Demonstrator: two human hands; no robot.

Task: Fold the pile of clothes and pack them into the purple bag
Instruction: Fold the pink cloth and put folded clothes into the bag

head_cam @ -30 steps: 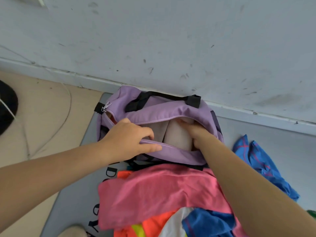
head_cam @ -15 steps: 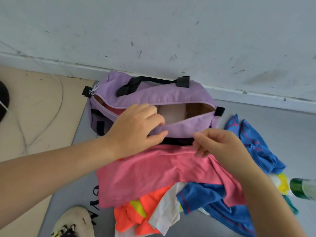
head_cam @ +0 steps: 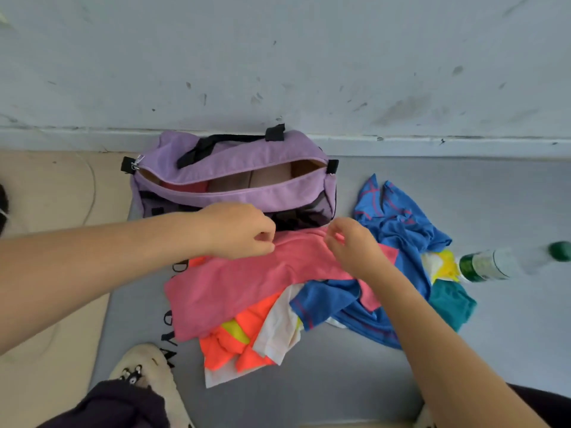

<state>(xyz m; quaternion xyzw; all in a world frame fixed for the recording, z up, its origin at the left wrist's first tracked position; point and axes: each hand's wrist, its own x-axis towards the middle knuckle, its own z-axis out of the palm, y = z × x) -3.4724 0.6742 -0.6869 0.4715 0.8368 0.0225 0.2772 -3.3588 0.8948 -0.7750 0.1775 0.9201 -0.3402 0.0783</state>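
Both hands are out of the purple bag (head_cam: 234,180) now; a sec ago my right was still down inside it & the left was pinning the zip edge. Bag sits at 12 o'clock against the wall, zip wide open, w/ folded pink/beige pieces showing inside. Left hand (head_cam: 244,231) has dropped to the top edge of the pink shirt (head_cam: 247,285), fingers curled, looks like it's pinching the fabric. Right hand (head_cam: 352,248) is at the same edge toward 1 o'clock, fingers half curled; can't tell if it has cloth yet. Pile is centre frame: pink on top, orange garment (head_cam: 234,344) at 6, blue shirt (head_cam: 398,230) at 3, teal piece (head_cam: 451,304) beyond it. Green bottle (head_cam: 488,267) lies at 3 on the floor. I read it as one item packed, pink shirt next to fold, most of the pile left.
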